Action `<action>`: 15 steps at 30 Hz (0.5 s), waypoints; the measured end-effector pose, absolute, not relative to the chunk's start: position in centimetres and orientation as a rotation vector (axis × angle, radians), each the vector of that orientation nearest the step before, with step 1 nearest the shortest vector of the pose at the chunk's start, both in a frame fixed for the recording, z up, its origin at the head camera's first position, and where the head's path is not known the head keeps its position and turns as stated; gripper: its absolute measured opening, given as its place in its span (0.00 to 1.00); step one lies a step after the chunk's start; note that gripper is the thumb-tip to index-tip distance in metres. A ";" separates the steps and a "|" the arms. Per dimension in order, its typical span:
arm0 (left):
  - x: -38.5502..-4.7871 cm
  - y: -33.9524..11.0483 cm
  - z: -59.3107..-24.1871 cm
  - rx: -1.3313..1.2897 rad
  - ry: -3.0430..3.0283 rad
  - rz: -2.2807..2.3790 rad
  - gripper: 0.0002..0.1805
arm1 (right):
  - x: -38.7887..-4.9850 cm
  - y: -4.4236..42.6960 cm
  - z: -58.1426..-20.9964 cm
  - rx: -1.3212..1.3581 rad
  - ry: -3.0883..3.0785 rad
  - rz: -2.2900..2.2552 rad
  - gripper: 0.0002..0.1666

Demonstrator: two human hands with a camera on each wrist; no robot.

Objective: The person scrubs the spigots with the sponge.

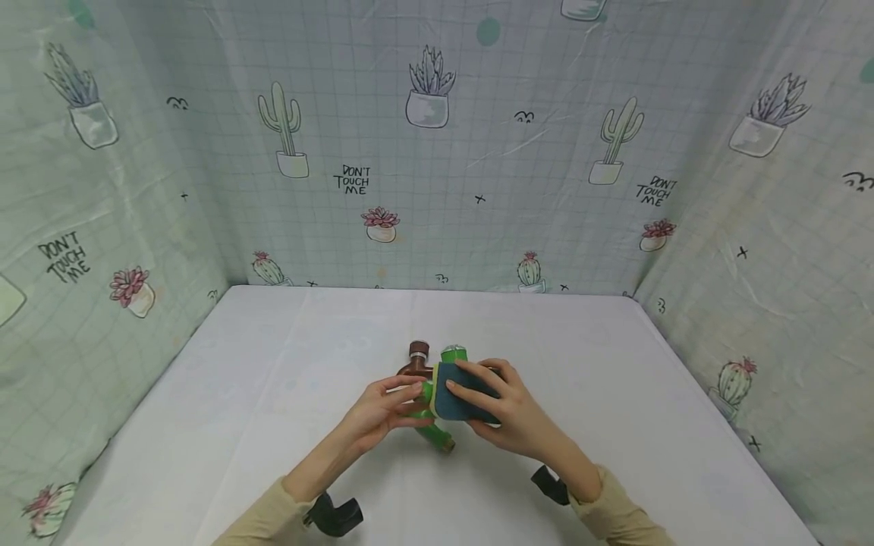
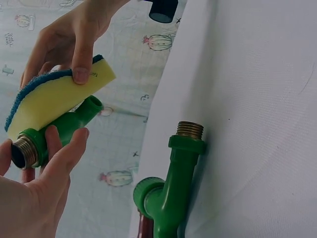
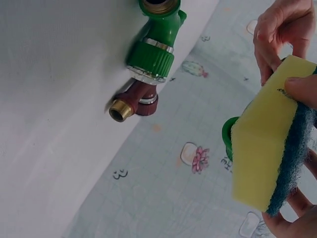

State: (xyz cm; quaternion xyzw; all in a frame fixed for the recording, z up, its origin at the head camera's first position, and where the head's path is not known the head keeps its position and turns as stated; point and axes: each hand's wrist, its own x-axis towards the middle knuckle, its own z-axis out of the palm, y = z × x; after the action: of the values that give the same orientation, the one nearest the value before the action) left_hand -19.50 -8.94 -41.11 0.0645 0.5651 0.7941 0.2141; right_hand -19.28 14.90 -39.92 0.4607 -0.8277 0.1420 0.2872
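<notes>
My left hand (image 1: 382,409) holds a green pipe fitting (image 2: 69,124) with a brass threaded end, lifted above the table. In my right hand (image 1: 501,402) is a yellow sponge (image 3: 267,134) with a blue scouring layer. The sponge's yellow side lies along the fitting, and my right thumb and fingers grip it at its edges. Below my hands, a second green Y-shaped fitting (image 2: 173,193) with a brass thread lies on the table. Just beyond it lies a brown Y-shaped fitting (image 3: 133,96) with a brass end. In the head view the sponge and fingers partly hide the fittings.
The white table (image 1: 307,341) stretches around the hands. Cloth walls (image 1: 437,159) printed with cacti enclose it at the back and sides. Black curved pieces show near both wrists, one on the left (image 1: 336,517) and one on the right (image 1: 549,485).
</notes>
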 end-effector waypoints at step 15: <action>-19.2 -9.6 -41.1 0.244 1.467 2.188 0.16 | -20.6 17.2 -39.5 1.145 -2.264 0.450 0.39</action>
State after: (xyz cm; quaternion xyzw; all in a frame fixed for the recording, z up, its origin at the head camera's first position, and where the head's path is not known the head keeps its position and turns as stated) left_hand -19.23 -9.62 -41.05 0.0895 0.5375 0.8018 0.2453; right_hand -20.60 17.18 -39.50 0.4268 -0.8439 0.1677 0.2786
